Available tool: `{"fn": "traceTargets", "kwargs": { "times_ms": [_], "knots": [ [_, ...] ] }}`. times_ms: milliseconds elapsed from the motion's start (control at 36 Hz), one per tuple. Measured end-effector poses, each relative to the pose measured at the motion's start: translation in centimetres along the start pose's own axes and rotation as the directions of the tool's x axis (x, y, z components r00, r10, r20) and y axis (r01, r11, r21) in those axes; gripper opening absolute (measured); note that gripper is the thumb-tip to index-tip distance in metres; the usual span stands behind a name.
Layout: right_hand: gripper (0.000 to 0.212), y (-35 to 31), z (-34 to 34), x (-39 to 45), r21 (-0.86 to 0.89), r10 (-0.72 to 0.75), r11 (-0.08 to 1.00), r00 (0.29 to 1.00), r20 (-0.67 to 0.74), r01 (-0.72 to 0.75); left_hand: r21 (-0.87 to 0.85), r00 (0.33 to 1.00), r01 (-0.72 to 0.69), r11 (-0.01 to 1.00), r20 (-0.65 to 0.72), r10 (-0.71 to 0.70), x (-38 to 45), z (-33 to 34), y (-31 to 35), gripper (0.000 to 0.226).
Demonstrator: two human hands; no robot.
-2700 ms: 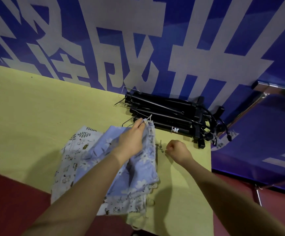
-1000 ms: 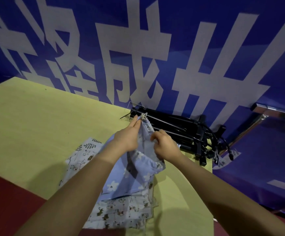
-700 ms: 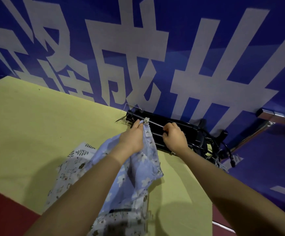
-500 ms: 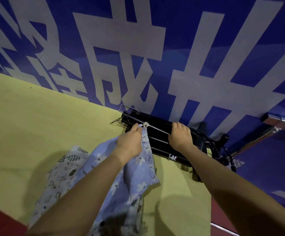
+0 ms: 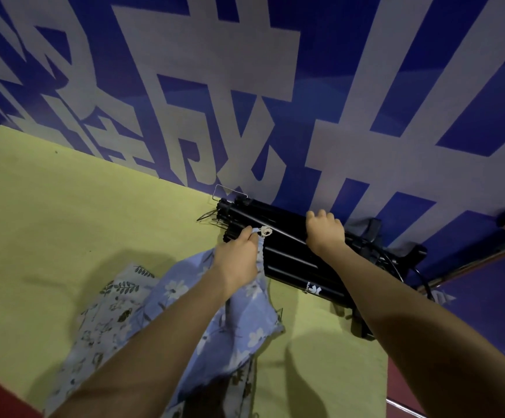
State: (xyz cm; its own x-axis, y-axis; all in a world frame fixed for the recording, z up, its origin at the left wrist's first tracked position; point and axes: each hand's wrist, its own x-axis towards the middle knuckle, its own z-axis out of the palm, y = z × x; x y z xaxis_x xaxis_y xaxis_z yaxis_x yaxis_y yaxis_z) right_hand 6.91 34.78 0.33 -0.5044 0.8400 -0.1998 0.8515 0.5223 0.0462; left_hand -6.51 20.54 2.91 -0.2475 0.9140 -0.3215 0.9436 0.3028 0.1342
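A person's left hand [image 5: 239, 260] pinches the top edge of a blue flowered cloth [image 5: 239, 327] between thumb and fingers [image 5: 246, 235], lifting it off a yellow counter [image 5: 64, 221]. A knotted white cord [image 5: 265, 230] pokes out just past the fingertips. The cloth hangs from the grip and trails back under the forearm.

The right hand [image 5: 325, 235] is clenched over a folded black stand [image 5: 281, 233], its fingers curled across the top tubes. The stand lies on the counter directly beyond both sets of fingers, against the wall.

A small white logo [image 5: 314, 288] with lettering marks one tube, on the near side of the right fingers; the lettering is too small to read. A white leaf-print cloth [image 5: 109, 315] lies beneath the blue one, to the near left of the left fingers. Thin wire hooks [image 5: 209, 214] jut from the stand's end, just left of those fingers.

Above the fingers, a blue banner [image 5: 245, 86] carries large white Chinese characters, cropped by the frame.
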Motion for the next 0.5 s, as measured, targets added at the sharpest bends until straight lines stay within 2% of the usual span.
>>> {"fn": "traceTargets", "kwargs": {
  "times_ms": [111, 250, 417, 500],
  "knots": [
    [0.038, -0.1, -0.4, -0.8, -0.014, -0.013, 1.000, 0.998, -0.054, 0.012, 0.024, 1.000, -0.019, 1.000, -0.012, 0.019, -0.5, 0.0, -0.5, 0.062],
    [0.031, 0.0, -2.1, -1.7, -0.035, -0.026, 0.999, 0.982, -0.189, 0.019, -0.037, 1.000, -0.015, 0.999, -0.012, 0.014, -1.1, -0.4, -0.9, 0.069],
    [0.050, -0.3, -4.1, -3.6, -0.036, -0.061, 0.998, 0.945, -0.322, 0.052, -0.153, 1.000, 0.009, 0.988, -0.003, -0.010, -2.5, -0.7, -1.2, 0.077],
    [0.053, -0.6, -5.0, -5.2, -0.029, -0.049, 0.999, 0.934, -0.353, 0.042, -0.171, 1.000, 0.009, 0.985, -0.024, -0.013, -3.4, -1.0, -1.7, 0.077]
  ]
}}
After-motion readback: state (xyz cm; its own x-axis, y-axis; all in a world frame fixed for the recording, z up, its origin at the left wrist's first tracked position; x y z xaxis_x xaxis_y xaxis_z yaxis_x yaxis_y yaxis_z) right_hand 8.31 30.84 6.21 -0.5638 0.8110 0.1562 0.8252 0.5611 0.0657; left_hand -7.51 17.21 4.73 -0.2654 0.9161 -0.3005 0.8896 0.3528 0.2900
